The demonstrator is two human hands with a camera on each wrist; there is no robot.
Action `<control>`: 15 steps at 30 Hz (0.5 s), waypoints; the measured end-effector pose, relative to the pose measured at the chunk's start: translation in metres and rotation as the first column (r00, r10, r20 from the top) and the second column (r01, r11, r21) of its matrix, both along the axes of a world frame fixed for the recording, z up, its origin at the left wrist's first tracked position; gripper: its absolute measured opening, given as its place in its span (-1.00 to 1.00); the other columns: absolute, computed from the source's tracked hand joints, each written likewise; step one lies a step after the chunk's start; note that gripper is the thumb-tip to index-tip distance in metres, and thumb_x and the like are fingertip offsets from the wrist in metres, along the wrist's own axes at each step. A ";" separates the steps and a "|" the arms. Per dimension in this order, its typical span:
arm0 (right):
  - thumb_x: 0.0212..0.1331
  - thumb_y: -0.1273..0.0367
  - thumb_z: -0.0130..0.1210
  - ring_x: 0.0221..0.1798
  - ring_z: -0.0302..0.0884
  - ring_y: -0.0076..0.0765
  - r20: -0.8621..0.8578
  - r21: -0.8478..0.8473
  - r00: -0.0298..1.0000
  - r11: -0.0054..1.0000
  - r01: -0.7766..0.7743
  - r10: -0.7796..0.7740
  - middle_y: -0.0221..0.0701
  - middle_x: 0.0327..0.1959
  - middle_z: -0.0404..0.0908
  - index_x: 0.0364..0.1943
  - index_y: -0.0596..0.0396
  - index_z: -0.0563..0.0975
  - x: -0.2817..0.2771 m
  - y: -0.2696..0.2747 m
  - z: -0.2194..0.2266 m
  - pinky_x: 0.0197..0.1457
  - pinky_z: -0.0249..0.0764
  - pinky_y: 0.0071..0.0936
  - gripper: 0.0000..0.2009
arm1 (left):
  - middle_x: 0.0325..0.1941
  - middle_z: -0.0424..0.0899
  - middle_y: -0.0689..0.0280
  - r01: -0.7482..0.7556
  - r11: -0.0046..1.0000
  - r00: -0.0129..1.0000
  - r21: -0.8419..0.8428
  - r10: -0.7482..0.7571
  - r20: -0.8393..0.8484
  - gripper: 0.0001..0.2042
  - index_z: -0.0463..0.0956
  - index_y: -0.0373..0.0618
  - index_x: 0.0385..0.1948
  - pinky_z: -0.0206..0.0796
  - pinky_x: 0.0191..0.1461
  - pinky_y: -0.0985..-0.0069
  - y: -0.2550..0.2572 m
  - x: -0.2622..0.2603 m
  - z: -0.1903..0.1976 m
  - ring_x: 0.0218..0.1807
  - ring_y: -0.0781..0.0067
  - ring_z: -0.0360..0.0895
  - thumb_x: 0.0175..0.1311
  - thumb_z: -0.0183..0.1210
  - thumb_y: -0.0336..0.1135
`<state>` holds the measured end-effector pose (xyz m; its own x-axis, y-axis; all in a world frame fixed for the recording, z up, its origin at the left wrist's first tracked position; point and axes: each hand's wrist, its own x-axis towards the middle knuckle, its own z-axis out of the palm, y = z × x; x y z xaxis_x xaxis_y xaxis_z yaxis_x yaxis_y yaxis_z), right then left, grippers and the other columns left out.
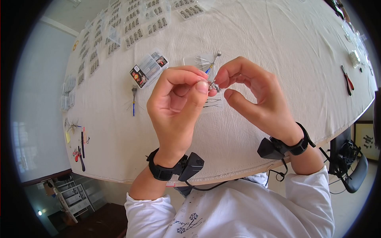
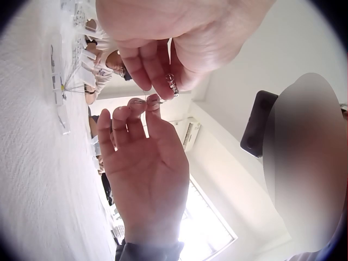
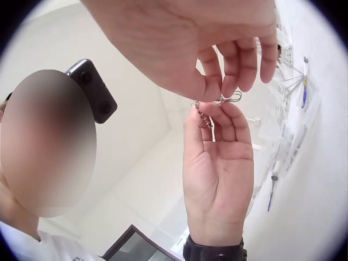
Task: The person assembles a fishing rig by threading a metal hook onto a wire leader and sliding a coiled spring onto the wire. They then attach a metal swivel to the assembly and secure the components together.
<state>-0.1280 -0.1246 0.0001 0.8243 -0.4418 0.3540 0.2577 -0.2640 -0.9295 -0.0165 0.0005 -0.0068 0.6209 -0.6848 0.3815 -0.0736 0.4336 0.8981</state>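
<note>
The left hand [image 1: 176, 99] pinches a small silvery metal piece [image 1: 211, 85] between thumb and fingers, above the cloth. In the left wrist view a ribbed, coil-like metal piece [image 2: 172, 85] shows at its fingertips. The right hand [image 1: 258, 95] meets it from the right, thumb and fingers bent. In the right wrist view its fingertips are at a looped wire piece [image 3: 234, 97], while the ribbed piece [image 3: 204, 118] lies against the left hand's fingers. Fingertips hide where the pieces meet.
On the white cloth [image 1: 238, 146], a labelled clear box [image 1: 149, 69] and blue-handled wire bundle [image 1: 134, 101] lie left of the hands; another bundle [image 1: 214, 61] lies beyond them. Filled trays [image 1: 135, 37] stand at back left, red-handled pliers [image 1: 347, 81] at right.
</note>
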 end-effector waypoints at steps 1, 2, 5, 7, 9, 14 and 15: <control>0.09 0.54 0.08 -0.24 0.54 -0.51 -0.007 -0.002 1.000 1.000 -0.003 0.003 -0.40 -0.37 0.59 -0.30 0.23 0.53 0.000 0.001 0.001 0.00 0.45 -0.50 -0.90 | -0.17 0.53 0.20 0.006 1.000 1.000 -0.003 -0.006 -0.006 -0.92 0.43 -0.29 -0.29 0.48 -0.10 0.59 0.000 0.000 0.000 -0.26 0.53 0.58 0.23 0.12 -0.57; 0.08 0.53 0.10 -0.25 0.54 -0.50 -0.014 -0.004 1.000 1.000 -0.007 0.007 -0.41 -0.38 0.59 -0.31 0.22 0.53 0.000 0.002 0.001 -0.01 0.45 -0.50 -0.91 | -0.17 0.53 0.21 0.011 1.000 1.000 -0.006 -0.011 -0.011 -0.92 0.43 -0.29 -0.29 0.48 -0.10 0.59 0.000 0.000 0.000 -0.26 0.53 0.58 0.23 0.12 -0.56; 0.08 0.52 0.13 -0.26 0.53 -0.52 -0.065 0.012 0.996 0.998 -0.054 0.055 -0.44 -0.41 0.58 -0.33 0.21 0.54 0.000 0.001 0.003 -0.03 0.45 -0.51 -0.92 | -0.14 0.46 0.24 -0.022 0.997 1.000 0.080 0.021 0.014 -0.92 0.43 -0.18 -0.29 0.38 -0.15 0.55 0.002 -0.002 0.003 -0.26 0.57 0.45 0.25 0.12 -0.43; 0.08 0.51 0.14 -0.27 0.52 -0.52 -0.080 0.013 0.996 0.999 -0.045 0.046 -0.44 -0.41 0.59 -0.34 0.22 0.55 -0.001 0.001 0.003 -0.06 0.44 -0.52 -0.92 | -0.14 0.47 0.24 -0.023 0.997 1.000 0.072 0.023 0.004 -0.92 0.43 -0.18 -0.29 0.37 -0.15 0.56 0.001 -0.002 0.002 -0.28 0.57 0.45 0.25 0.12 -0.43; 0.09 0.51 0.15 -0.28 0.52 -0.53 -0.084 0.023 0.996 0.999 -0.039 0.040 -0.44 -0.41 0.59 -0.35 0.22 0.55 -0.001 0.000 0.002 -0.08 0.43 -0.52 -0.93 | -0.14 0.47 0.25 -0.024 0.997 1.000 0.068 0.024 0.003 -0.92 0.43 -0.18 -0.29 0.36 -0.14 0.57 0.000 -0.002 0.002 -0.29 0.58 0.44 0.26 0.12 -0.43; 0.09 0.50 0.17 -0.30 0.52 -0.53 -0.079 0.017 0.997 1.000 -0.003 0.004 -0.43 -0.44 0.60 -0.37 0.23 0.56 -0.001 -0.002 0.002 -0.11 0.43 -0.53 -0.93 | -0.17 0.49 0.26 -0.036 0.997 0.999 0.065 0.034 0.034 -0.93 0.43 -0.18 -0.30 0.33 -0.13 0.58 0.000 0.000 0.001 -0.30 0.58 0.44 0.26 0.11 -0.43; 0.08 0.50 0.17 -0.31 0.52 -0.52 -0.072 -0.013 0.997 1.000 0.013 -0.014 -0.43 -0.44 0.60 -0.38 0.23 0.56 -0.001 -0.002 0.002 -0.12 0.43 -0.53 -0.93 | -0.17 0.49 0.26 -0.042 0.997 0.999 0.067 0.039 0.036 -0.93 0.43 -0.18 -0.30 0.33 -0.14 0.57 0.000 0.000 0.001 -0.30 0.58 0.44 0.26 0.11 -0.43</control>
